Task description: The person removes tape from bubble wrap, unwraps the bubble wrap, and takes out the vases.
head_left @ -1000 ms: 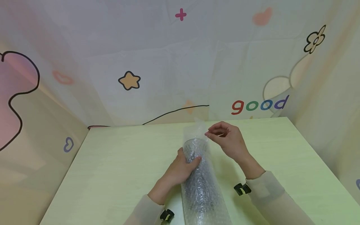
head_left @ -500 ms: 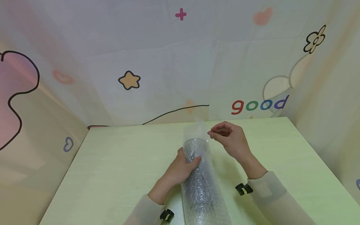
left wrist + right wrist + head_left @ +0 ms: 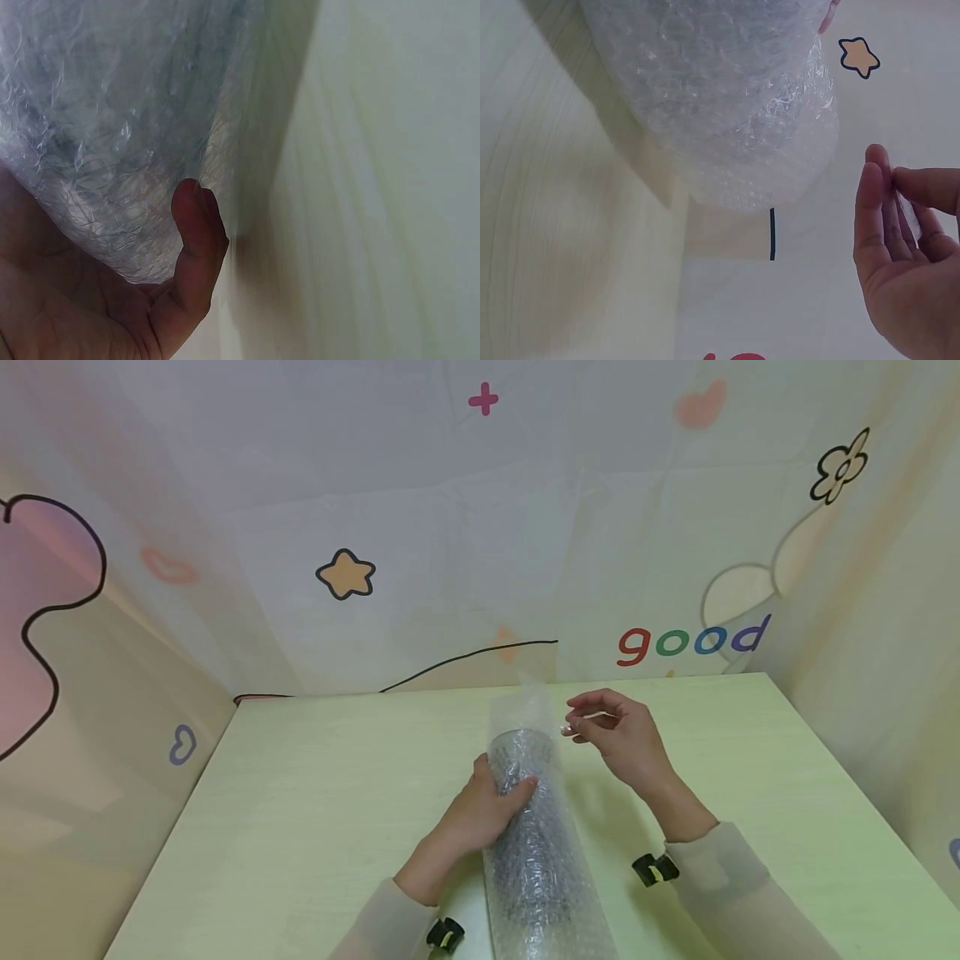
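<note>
A long bundle of bubble wrap (image 3: 536, 860) lies lengthwise in front of me, round something greyish whose kind is hidden by the film. Its far end has a round rim showing through, and loose film (image 3: 521, 710) sticks out beyond it. My left hand (image 3: 476, 810) grips the bundle near that end, thumb on top and fingers round the left side. To the right of the loose film, my right hand (image 3: 626, 735) is raised. Between its thumb and fingers it pinches a small clear strip (image 3: 909, 217), seen in the right wrist view, that looks like tape.
The pale yellow-green table (image 3: 322, 810) reaches back to a printed cloth (image 3: 442, 552) hung behind it and at both sides. A black clip-like device (image 3: 656, 869) sits at the right cuff, and another black device (image 3: 446, 935) at the left.
My right hand has drawn a little to the right, away from the loose film, and its fingers have shifted on the clear strip. The left hand and the bundle stay put.
</note>
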`<state>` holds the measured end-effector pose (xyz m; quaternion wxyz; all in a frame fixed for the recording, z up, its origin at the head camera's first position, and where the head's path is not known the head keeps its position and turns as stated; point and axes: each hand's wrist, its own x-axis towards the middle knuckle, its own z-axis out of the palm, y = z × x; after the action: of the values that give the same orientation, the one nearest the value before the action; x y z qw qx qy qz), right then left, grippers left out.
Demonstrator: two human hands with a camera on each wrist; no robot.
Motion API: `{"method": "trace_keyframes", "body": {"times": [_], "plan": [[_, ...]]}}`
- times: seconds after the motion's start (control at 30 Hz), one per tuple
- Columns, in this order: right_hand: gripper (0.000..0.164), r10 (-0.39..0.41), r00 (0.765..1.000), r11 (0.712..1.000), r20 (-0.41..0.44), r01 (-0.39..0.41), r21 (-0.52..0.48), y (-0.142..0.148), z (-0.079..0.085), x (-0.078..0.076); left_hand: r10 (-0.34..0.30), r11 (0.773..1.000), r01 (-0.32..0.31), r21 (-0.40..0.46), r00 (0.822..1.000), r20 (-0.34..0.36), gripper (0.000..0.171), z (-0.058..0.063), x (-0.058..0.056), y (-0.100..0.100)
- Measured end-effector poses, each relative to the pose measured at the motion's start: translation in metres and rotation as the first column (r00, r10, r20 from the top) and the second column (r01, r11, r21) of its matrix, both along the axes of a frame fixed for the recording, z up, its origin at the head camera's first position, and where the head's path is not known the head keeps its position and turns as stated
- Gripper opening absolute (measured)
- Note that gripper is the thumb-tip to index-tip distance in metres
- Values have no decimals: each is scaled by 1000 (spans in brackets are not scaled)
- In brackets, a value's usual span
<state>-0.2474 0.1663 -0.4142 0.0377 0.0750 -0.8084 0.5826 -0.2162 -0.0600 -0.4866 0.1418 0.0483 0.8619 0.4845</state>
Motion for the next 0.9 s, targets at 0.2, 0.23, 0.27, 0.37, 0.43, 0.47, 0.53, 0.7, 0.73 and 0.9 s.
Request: {"method": "trace_keyframes", "body": {"times": [0.2,0.23,0.27,0.37,0.43,0.47,0.53,0.7,0.73,0.9], "plan": [[25,21,1000,999,17,-20,-28,1,-3,0,2,1000,-2,3,1000,1,111,0,0,0],[26,24,1000,999,15,-23,-28,1,-4,0,2,1000,-2,3,1000,2,111,1,0,0],[26,27,1000,999,14,-27,-30,2,-4,0,2,1000,-2,3,1000,2,111,1,0,0],[26,33,999,999,14,-33,-35,2,-6,0,2,1000,-2,2,1000,1,110,0,0,0],[25,38,999,998,14,-38,-43,2,-7,0,2,1000,-2,1,1000,1,110,0,0,0],[25,40,999,998,15,-39,-47,2,-7,-1,3,1000,-3,1,1000,3,110,0,0,0],[26,46,999,997,13,-46,-57,2,-8,-1,5,1000,-5,-3,1000,7,110,1,0,0],[30,68,998,994,-15,-69,-85,2,-9,-1,7,1000,-7,-3,1000,8,110,1,0,0],[30,71,997,993,-19,-72,-89,2,-9,-1,6,1000,-6,-2,1000,5,110,1,0,0],[28,68,997,993,-26,-70,-90,1,-7,-1,2,1000,-2,-4,1000,-8,109,0,-1,0]]}}
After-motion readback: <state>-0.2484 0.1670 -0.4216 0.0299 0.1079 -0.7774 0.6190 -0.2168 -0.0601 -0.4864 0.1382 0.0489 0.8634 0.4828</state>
